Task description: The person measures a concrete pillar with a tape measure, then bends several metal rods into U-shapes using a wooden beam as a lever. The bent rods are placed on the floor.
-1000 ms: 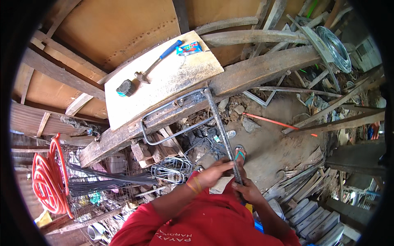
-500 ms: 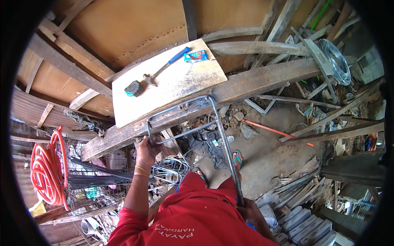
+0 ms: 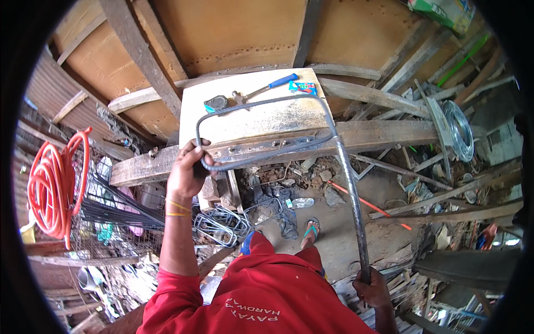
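Observation:
My left hand grips the left corner of a dark steel rod loop, bent into a rounded rectangle. The loop is held up in front of the wooden beam, overlapping a pale board in view. At its right corner it meets a thicker, speckled metal bar, which slants down toward me; whether they are joined I cannot tell. Closed round the bar's lower end is my right hand, with a small curved hook showing beside it. Behind the loop, on the board, lie a tape measure, a blue-handled hammer and a small blue packet.
A heavy wooden beam with metal pegs crosses ahead. Finished rod loops lie beside my legs at left. An orange hose coil hangs far left, a wire coil far right. A red-orange rod lies on the ground.
Both hands have lifted the loop and bar up and away from the beam's pegs. My right hand has moved to the right, and the view has shifted.

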A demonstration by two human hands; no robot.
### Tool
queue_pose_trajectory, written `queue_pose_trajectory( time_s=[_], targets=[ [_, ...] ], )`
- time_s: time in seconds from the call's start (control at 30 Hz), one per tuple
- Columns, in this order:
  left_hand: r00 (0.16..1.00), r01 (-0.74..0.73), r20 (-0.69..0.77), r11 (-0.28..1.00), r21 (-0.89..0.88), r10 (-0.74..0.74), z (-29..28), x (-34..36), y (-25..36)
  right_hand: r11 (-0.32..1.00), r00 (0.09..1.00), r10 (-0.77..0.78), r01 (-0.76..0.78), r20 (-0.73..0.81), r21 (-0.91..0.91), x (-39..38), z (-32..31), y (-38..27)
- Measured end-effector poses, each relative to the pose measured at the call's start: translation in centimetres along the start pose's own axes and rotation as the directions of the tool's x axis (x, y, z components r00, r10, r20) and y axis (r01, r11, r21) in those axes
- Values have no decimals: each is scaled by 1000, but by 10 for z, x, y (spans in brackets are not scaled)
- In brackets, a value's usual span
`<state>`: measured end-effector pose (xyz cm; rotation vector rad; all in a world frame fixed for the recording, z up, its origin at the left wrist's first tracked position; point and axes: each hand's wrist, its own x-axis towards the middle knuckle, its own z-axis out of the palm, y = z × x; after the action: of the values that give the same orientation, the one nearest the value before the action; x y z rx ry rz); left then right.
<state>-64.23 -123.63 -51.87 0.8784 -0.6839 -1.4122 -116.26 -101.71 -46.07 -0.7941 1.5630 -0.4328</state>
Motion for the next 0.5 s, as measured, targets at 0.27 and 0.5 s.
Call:
queue_pose_trajectory(
  time_s=[0.27, 0.5],
  targets=[
    [940, 248, -230, 968, -44, -252, 3, -56, -36, 846, 960, -225, 108, -166, -522, 71, -101, 12],
    [801, 382, -290, 820, -425, -523, 37, -113, -172, 473, 906, -412, 306, 100, -826, 159, -205, -126]
  ],
)
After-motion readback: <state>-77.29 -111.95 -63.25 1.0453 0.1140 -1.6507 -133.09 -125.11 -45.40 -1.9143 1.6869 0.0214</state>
